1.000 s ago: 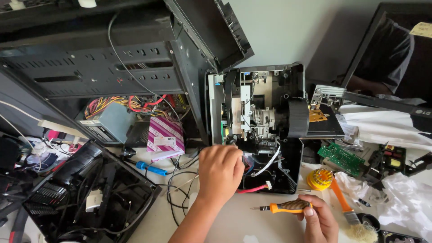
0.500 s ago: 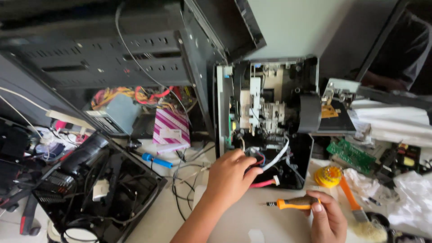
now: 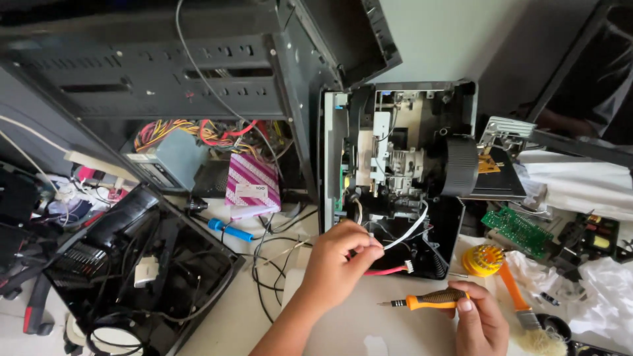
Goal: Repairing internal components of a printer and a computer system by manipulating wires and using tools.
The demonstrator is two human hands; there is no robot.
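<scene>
An opened black device (image 3: pixel 395 171) stands upright on the white table (image 3: pixel 217 329), its inner frame, lens barrel and wiring exposed. My left hand (image 3: pixel 339 260) is at its lower front, fingers pinched on a thin white wire (image 3: pixel 405 232); a red wire (image 3: pixel 389 270) with a white plug lies just below. My right hand (image 3: pixel 481 320) rests on the table to the lower right and holds an orange-handled screwdriver (image 3: pixel 428 300) lying flat, tip pointing left.
A large open computer case (image 3: pixel 165 72) fills the upper left, coloured cables inside. A pink striped box (image 3: pixel 252 184), a blue-handled tool (image 3: pixel 227 229), black casing parts (image 3: pixel 132 277), a green circuit board (image 3: pixel 517 231), a yellow roll (image 3: pixel 482 259) and a brush (image 3: pixel 527 320) surround the work.
The view has shifted slightly. My left hand has stayed at the device's lower front and now pinches the white wire. My right hand keeps the screwdriver on the table.
</scene>
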